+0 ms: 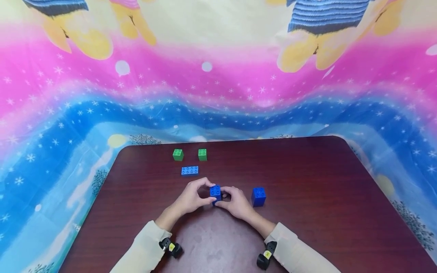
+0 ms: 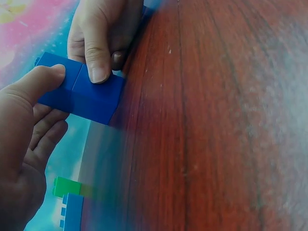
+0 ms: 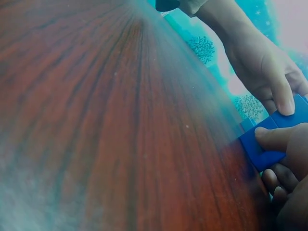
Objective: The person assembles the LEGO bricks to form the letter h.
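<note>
Upper blue block [image 2: 67, 79] and lower blue block [image 2: 108, 89]: stacked studs-up between the two hands, near the middle of the bench [image 1: 307, 167]; a thin, straight seam is seen where they meet.
Left hand [image 1: 192, 196]: the upper block is pinched, the fingers parted only by its width.
Right hand [image 1: 236, 204]: the lower block is gripped likewise between thumb and curled fingers.
Stacking step: the pair is judged to be being pressed together, with the joint almost or fully seated.
Next press: an even push along the stack, with the lower block braced, seems called for before the fingers are loosened.
Loose bricks: a blue tower [image 1: 258, 198] is stood just beside the right hand; two green blocks [image 1: 178, 155] and a light-blue brick [image 1: 189, 171] are left beyond the left hand.
Hidden undersides: whether the stack is rested on the bench cannot be told; its far side is partly covered by fingers.
Right-wrist view: stack and right hand are cut off by the frame edge.
</note>
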Tool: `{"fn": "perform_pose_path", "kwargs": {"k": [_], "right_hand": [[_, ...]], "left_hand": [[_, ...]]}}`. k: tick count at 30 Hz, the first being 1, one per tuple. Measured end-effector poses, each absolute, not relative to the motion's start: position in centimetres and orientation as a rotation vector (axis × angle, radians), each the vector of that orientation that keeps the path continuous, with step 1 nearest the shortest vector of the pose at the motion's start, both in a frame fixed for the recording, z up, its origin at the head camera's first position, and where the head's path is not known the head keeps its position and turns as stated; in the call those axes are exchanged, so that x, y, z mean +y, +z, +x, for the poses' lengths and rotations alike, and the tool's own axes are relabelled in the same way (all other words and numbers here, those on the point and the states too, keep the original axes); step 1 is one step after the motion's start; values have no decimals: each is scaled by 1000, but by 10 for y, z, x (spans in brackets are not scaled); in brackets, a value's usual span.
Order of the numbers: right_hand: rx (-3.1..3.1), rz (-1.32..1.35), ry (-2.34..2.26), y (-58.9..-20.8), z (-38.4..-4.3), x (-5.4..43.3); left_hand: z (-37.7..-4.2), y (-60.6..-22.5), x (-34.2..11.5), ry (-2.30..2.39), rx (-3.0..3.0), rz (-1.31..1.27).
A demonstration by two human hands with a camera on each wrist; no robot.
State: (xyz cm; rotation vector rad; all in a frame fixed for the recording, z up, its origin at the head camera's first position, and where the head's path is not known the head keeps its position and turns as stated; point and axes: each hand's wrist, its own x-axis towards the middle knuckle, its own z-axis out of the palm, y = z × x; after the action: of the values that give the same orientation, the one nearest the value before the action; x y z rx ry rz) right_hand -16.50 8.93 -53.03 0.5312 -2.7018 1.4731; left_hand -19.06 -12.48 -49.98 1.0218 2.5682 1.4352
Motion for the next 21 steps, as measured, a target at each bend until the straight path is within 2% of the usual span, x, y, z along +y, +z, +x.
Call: {"fn": "perform_pose_path", "kwargs": {"k": [21], "right_hand": [[-2700,522,1431,-531,-166,90]], "left_hand": [[-191,-498,-121,1363,2621,1059]]}}
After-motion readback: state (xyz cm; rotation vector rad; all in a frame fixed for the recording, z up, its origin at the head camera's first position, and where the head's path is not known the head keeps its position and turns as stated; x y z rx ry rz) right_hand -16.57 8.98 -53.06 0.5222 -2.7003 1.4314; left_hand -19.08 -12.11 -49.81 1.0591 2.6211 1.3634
